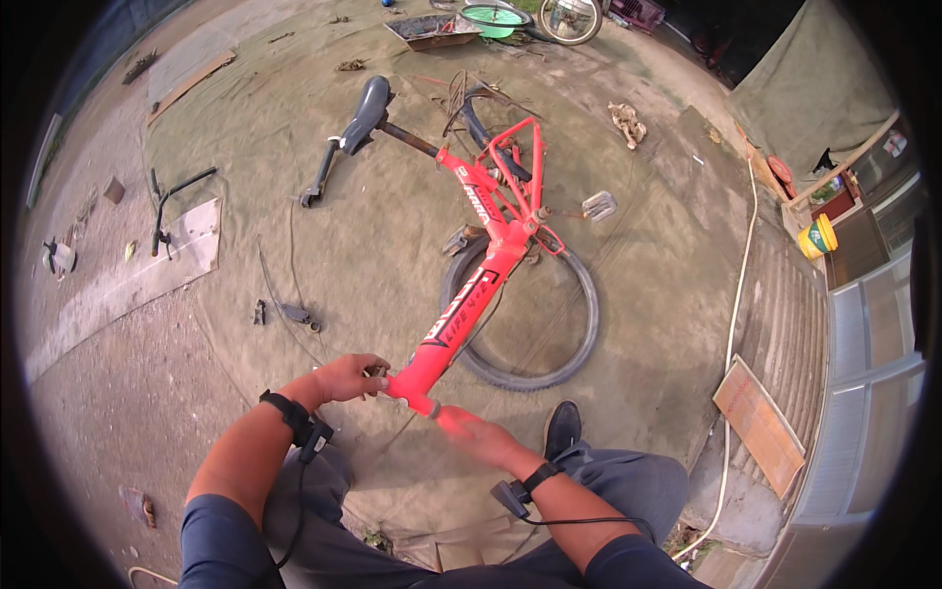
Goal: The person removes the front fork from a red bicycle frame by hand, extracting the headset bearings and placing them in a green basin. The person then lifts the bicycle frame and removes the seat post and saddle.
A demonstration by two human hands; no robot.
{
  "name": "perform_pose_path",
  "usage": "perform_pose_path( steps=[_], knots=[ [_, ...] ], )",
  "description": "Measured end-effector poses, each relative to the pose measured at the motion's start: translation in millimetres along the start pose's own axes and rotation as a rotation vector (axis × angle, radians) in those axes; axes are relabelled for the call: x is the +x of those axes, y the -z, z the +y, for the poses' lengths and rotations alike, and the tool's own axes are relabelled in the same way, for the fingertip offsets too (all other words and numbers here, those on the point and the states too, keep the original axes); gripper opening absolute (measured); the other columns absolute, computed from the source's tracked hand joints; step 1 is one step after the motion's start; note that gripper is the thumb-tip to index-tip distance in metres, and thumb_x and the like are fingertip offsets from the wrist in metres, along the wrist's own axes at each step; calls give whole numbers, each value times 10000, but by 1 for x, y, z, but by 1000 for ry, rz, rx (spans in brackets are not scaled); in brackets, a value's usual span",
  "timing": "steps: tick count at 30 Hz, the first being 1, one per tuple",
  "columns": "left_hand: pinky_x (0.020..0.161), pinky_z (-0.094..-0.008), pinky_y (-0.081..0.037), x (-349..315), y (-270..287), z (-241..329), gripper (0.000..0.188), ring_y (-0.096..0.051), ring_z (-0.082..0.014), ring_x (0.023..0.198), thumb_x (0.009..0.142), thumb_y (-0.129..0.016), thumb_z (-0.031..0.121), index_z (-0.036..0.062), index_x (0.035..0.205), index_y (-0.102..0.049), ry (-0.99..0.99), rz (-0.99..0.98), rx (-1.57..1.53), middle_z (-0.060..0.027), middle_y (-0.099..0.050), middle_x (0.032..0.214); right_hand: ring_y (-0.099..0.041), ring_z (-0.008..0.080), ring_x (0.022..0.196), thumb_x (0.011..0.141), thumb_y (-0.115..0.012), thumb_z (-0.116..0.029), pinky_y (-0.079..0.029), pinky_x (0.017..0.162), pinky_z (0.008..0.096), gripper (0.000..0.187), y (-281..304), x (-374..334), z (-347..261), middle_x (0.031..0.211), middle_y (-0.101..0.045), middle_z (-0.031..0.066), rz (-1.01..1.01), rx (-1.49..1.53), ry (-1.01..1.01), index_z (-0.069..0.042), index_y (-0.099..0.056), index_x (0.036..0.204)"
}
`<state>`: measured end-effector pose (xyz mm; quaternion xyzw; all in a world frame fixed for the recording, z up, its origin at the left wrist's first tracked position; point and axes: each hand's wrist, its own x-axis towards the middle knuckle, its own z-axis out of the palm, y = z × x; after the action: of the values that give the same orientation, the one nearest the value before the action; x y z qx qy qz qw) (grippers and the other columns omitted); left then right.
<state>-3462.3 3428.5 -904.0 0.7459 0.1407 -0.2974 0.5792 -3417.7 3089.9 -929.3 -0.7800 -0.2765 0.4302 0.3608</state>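
A bright red bicycle frame [466, 304] stretches away from me, its head tube [414, 393] between my two hands. My left hand [348, 378] is closed at the tube's left end, its fingers around a small dark metal piece [375, 371] I cannot make out. At the tube's right end is my right hand [476, 439], blurred, with its fingers partly hidden. A dark saddle [368, 110] sits on the frame's far end. Beside and under the frame lies a wheel with a black tyre [593, 314]. A pedal [599, 205] sticks out on the right.
A handlebar [161, 211] lies on a board at left. Loose small parts [299, 316] rest on the ground cloth nearer me. A hose [737, 324], a wooden board [759, 424] and a yellow bucket [816, 238] are on the right. Farther off stand a metal tray [432, 34] and wheels [569, 18].
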Motion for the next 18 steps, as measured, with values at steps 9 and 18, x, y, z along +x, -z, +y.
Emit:
perform_pose_path(
  steps=[9, 18],
  knots=[
    [682, -328, -583, 0, -1, 14, 466, -694, -206, 879, 966, -659, 296, -19, 1295, -565, 164, 44, 11, -126, -670, 1018, -664, 230, 1018, 959, -610, -421, -495, 917, 336, 421, 8, -2, -8, 1100, -705, 109, -74, 29, -116, -137, -647, 1268],
    [671, -318, -575, -4, 6, 16, 418, -692, -181, 809, 968, -631, 291, -3, 1262, -591, 73, 11, 2, -102, -683, 969, -628, 234, 798, 966, -613, -401, -494, 780, 357, 378, 5, -5, -7, 838, -654, 121, 9, 81, -28, -60, -661, 1122]
  ],
)
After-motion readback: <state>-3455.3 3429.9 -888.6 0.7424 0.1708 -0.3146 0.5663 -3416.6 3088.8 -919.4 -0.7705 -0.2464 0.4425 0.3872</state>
